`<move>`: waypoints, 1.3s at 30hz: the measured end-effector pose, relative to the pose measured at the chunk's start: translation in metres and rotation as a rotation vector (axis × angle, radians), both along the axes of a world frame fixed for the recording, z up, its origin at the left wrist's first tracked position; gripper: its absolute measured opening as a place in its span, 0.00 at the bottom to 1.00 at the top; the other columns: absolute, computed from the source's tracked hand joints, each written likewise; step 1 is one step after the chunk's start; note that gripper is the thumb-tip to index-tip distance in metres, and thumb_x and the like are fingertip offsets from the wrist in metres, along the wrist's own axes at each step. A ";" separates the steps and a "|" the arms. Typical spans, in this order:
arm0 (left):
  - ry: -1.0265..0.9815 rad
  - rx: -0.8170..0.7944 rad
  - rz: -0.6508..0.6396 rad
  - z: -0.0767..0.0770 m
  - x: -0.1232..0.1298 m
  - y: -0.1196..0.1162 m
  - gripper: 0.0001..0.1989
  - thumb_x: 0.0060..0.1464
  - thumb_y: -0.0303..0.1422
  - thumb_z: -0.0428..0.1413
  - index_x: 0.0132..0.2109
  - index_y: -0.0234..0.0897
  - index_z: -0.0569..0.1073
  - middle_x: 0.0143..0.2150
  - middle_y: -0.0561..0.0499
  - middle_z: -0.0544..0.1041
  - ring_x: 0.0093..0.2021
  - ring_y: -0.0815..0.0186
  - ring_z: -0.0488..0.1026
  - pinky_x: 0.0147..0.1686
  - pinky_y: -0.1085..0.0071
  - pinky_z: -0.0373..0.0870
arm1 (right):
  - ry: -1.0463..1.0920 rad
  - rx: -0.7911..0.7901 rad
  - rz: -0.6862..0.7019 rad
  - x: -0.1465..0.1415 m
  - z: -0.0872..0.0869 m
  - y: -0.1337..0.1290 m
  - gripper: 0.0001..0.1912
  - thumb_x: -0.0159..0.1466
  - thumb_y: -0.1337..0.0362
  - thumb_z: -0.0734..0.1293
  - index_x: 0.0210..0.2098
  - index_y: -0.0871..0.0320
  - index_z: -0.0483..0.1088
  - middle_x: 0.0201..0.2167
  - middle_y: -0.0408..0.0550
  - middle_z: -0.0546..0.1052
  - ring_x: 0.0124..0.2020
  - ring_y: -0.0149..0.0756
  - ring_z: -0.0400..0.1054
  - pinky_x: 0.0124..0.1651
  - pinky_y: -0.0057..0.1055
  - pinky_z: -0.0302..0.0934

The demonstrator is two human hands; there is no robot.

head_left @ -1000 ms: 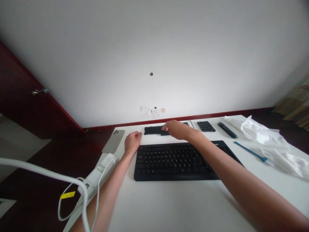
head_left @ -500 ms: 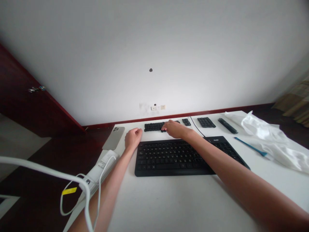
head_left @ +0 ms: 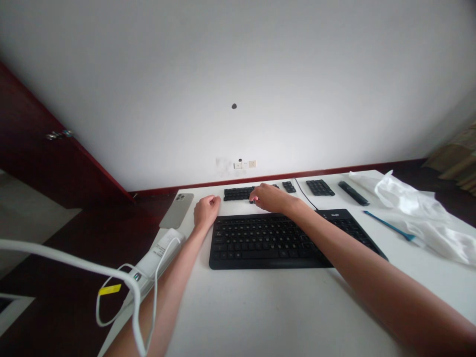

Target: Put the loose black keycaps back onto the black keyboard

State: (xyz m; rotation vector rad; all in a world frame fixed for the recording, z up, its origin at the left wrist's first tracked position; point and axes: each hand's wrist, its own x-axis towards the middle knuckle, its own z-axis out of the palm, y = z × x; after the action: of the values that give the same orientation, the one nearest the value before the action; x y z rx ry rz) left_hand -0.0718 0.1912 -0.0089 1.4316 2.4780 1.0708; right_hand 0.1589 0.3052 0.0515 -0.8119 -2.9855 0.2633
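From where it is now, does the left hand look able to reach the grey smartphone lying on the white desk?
Probably yes: the left hand rests close beside the grey smartphone on the white desk, and nothing appears to stand between them.

A white desk (head_left: pixel 282 307) holds a black keyboard (head_left: pixel 260 243) mid-desk, a phone (head_left: pixel 176 210) and white power strip (head_left: pixel 156 255) by the left edge, black key rows (head_left: pixel 238 194) along the far edge, and a blue stick (head_left: pixel 388 226) and crumpled white cloth (head_left: pixel 420 218) at right.
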 end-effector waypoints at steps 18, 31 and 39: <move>-0.010 -0.004 0.010 0.003 0.002 -0.001 0.20 0.58 0.45 0.50 0.23 0.40 0.58 0.22 0.54 0.62 0.27 0.66 0.59 0.30 0.69 0.48 | 0.068 0.006 0.016 -0.005 -0.007 -0.001 0.11 0.64 0.71 0.69 0.43 0.56 0.82 0.44 0.51 0.84 0.50 0.44 0.76 0.53 0.34 0.66; 0.003 -0.011 -0.008 0.002 0.001 -0.001 0.20 0.60 0.45 0.50 0.23 0.39 0.62 0.23 0.54 0.66 0.27 0.66 0.59 0.31 0.69 0.49 | 0.165 -0.179 0.077 0.006 0.041 -0.016 0.17 0.59 0.76 0.67 0.45 0.61 0.82 0.42 0.51 0.84 0.43 0.38 0.77 0.46 0.30 0.68; 0.032 -0.016 -0.004 0.002 0.002 0.000 0.20 0.59 0.44 0.50 0.23 0.39 0.62 0.23 0.54 0.65 0.27 0.67 0.59 0.30 0.69 0.49 | -0.058 -0.549 0.149 0.050 0.071 -0.026 0.12 0.56 0.65 0.74 0.41 0.56 0.81 0.39 0.47 0.85 0.41 0.41 0.78 0.40 0.31 0.68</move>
State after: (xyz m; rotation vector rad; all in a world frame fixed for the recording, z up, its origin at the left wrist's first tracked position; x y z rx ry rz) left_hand -0.0703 0.1912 -0.0069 1.4591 2.4987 1.0329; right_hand 0.2085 0.2792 0.1230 -0.6238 -3.0594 1.1170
